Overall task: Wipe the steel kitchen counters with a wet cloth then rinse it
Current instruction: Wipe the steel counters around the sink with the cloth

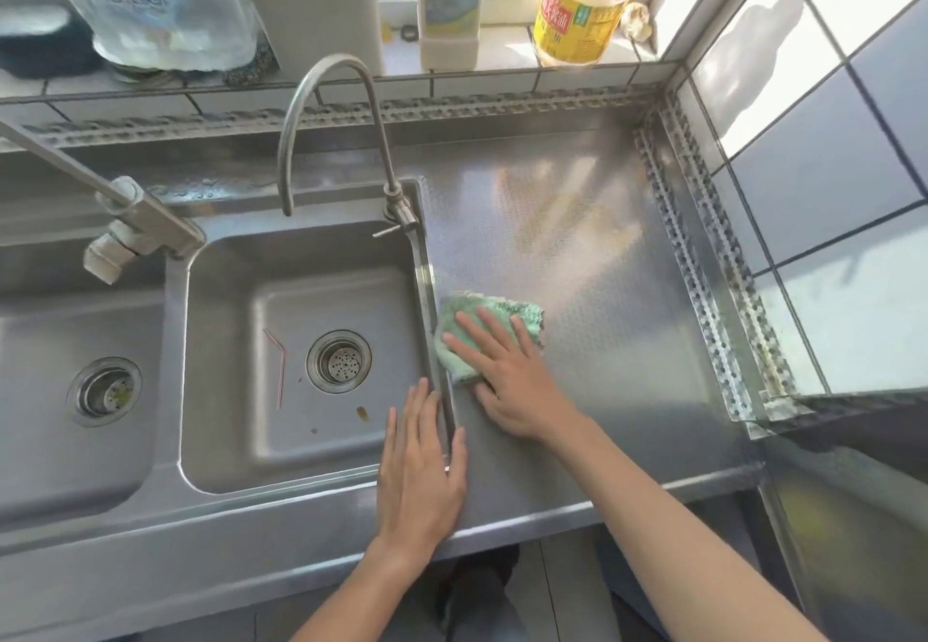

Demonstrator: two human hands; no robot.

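Wiping counter [577,249] beside sink [301,478], right hand [507,380] pressed flat on cloth [489,315].
Left hand [419,470] spread empty at 7 o'clock of cloth, likely bracing on rim.

1. Oil bottle [577,8] on the tiled sill, yellow label: red panel with Chinese characters, too blurred to read; a small green badge beside it, also unreadable.
2. Clear plastic bag [150,3] at sill left: pale lettering, partly legible, looks like "…eiser"; full word cannot be told.
3. White bottle [452,3]: pale blue-green label, print not legible.
4. No numbers readable anywhere.
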